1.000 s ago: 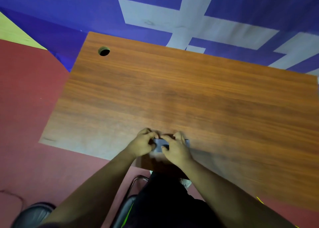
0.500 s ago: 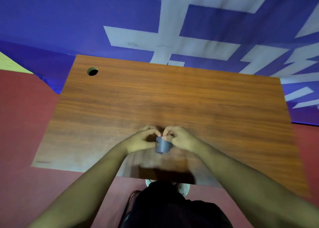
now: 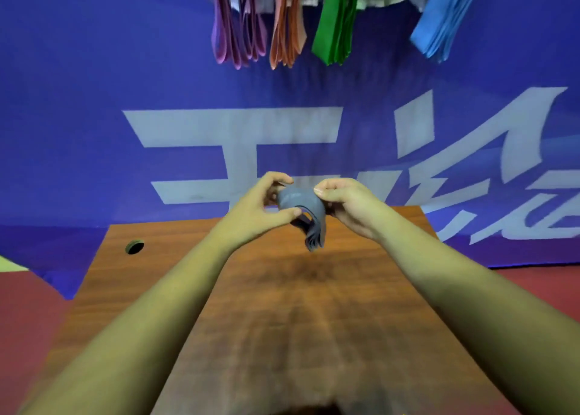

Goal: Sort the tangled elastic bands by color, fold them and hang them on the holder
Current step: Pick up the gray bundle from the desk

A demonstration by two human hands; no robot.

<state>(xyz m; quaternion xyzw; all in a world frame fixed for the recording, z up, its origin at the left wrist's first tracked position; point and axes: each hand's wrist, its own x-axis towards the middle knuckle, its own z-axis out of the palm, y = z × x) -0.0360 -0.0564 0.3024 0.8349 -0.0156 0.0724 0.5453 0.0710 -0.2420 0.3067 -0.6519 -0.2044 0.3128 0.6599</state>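
The left hand [image 3: 254, 209] and right hand [image 3: 350, 204], grips pinching the grey band [image 3: 298, 199], have risen.

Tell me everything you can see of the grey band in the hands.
The grey band is a flat, matte, rubbery-looking strip folded into several stacked layers. Its top arches between the two hands. The layered loop ends hang down and slightly right, with their edges fanned apart. The left hand pinches its left side between thumb and curled fingers, and the right hand pinches its right top edge. It looks lifted off the table and touches nothing else.
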